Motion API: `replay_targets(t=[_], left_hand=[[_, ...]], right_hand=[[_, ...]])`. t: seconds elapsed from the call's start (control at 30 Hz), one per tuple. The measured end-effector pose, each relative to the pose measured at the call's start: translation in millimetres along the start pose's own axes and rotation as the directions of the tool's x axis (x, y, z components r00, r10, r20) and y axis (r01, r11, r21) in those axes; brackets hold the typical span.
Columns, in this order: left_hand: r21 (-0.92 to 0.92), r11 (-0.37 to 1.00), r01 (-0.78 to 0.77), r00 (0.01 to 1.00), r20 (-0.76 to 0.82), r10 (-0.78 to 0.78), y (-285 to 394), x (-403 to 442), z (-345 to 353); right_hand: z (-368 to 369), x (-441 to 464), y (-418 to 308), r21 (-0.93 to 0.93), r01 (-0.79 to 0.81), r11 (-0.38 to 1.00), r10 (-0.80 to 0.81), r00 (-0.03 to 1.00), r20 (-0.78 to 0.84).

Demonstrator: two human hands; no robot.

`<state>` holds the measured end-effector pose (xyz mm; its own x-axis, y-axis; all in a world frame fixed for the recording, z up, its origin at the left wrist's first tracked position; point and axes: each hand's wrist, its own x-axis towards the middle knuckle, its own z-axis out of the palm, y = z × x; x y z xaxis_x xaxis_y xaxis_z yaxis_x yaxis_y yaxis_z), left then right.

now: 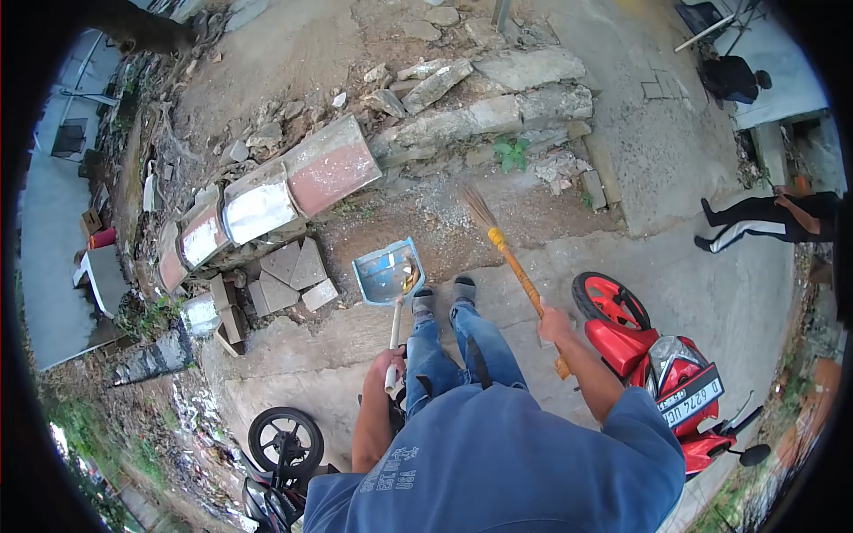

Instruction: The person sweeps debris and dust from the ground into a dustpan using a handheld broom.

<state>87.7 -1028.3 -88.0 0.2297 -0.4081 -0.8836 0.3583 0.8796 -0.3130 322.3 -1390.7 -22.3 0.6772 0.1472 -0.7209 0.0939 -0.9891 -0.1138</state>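
My left hand [384, 368] is closed round the white handle of a blue dustpan [389, 272]. The pan lies on the ground just ahead of my feet, with some yellowish and brown litter inside. In my right hand [557, 327] is the orange-wrapped handle of a broom [515, 265]. Its thin bristles point forward and touch or hang just above the dirt, right of the dustpan, beside small grey gravel [435, 206].
A red motorcycle [626, 342] stands close on my right, another motorcycle [286, 441] at lower left. Curved painted slabs [333, 167], stacked pavers [293, 266] and a broken concrete kerb [480, 120] lie ahead. Two people are at the right, one in dark clothes [733, 78], one in striped trousers [755, 227].
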Motion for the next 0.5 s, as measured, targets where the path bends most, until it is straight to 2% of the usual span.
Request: replay_targets(t=[0.13, 0.23, 0.3, 0.33, 0.4, 0.5], left_hand=[[0.024, 0.999, -0.038, 0.999, 0.024, 0.038, 1.5, -7.2, -11.4], [0.035, 0.998, -0.055, 0.998, -0.005, 0.055, 1.1, -19.7, -13.7], [0.055, 0.997, -0.057, 0.997, -0.043, 0.060, 0.4, -23.1, -21.6], [0.051, 0.997, -0.056, 0.998, -0.035, 0.058, 0.5, -22.5, -27.7], [0.049, 0.997, -0.064, 0.998, -0.024, 0.065, 8.8, -21.5, -33.4], [0.010, 1.000, 0.003, 0.998, -0.055, -0.003, 7.3, -20.9, -45.2]], right_hand=[[-10.6, 18.7, -41.9, 0.034, -0.003, 0.999, 0.005, 0.999, -0.053], [-6.2, 59.2, -76.2, 0.056, -0.062, 0.997, 0.061, 0.998, 0.030], [8.7, 75.8, -85.3, -0.095, -0.039, 0.995, 0.056, 0.981, 0.187], [15.1, 69.8, -85.6, -0.090, -0.040, 0.995, 0.056, 0.981, 0.184], [29.4, 55.9, -87.1, -0.038, -0.069, 0.997, 0.068, 0.998, -0.009], [21.9, 33.9, -70.4, -0.084, -0.037, 0.996, 0.045, 0.995, 0.092]])
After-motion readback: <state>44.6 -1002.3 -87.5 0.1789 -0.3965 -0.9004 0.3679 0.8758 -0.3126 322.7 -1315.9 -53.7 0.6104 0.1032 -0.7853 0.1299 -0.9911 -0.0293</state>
